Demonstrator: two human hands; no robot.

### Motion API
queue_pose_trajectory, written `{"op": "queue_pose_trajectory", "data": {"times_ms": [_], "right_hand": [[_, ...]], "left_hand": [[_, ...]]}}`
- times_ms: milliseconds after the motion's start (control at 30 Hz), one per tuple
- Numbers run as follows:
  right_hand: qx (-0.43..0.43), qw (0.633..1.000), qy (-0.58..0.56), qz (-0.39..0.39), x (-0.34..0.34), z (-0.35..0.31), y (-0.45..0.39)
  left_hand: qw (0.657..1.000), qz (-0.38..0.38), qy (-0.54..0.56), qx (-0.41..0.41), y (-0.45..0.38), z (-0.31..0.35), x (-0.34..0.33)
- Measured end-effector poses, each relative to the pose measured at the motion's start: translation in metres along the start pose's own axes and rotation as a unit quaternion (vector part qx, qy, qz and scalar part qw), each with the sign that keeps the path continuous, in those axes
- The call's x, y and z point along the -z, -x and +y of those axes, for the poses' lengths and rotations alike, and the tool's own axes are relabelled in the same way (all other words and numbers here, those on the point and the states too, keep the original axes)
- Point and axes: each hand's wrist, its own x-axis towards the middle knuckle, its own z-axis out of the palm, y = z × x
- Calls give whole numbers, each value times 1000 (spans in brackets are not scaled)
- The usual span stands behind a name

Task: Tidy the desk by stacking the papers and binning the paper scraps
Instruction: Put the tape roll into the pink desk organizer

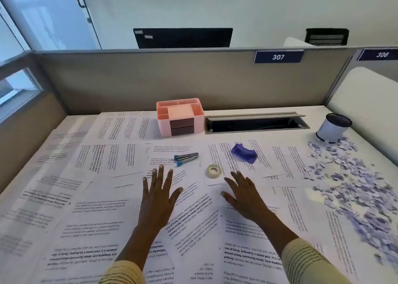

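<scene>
White printed papers (pixel 103 215) cover the desk; left hand (pixel 159 194) and right hand (pixel 244 194) spread flat, each grip loose.

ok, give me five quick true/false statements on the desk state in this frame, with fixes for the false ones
1. Both hands hold nothing. True: the left hand and right hand are spread open over the papers.
2. The paper scraps are piled on the left side of the desk. False: the scraps lie along the right side.
3. The tape roll sits between the stapler and the purple hole punch. True.
4. The papers are already in one neat stack. False: they are scattered, overlapping, across the desk.
5. The small bin lies tipped over. False: it stands upright at the far right.
</scene>
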Motion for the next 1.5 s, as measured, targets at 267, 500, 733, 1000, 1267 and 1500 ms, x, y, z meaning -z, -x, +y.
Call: {"op": "queue_pose_trajectory", "data": {"times_ms": [267,500,733,1000,1267,1500], "right_hand": [[19,998,37,-40,-29,-14,3],[0,998,51,-41,-44,-18,6],[-2,998,55,-29,-47,-19,10],[-8,997,4,75,-39,-31,-4],[62,988,-114,84,-16,-79,-90],[108,988,-100,39,-15,-107,-153]], "left_hand": [[999,-29,1,-15,11,-29,-27],[997,-65,13,-28,21,-53,-42],[995,-96,9,-27,33,-57,-50],[996,-79,3,-35,10,-56,-27],[999,-31,-3,-21,-45,-87,-31],[999,-9,38,31,-60,-108,-43]]}}
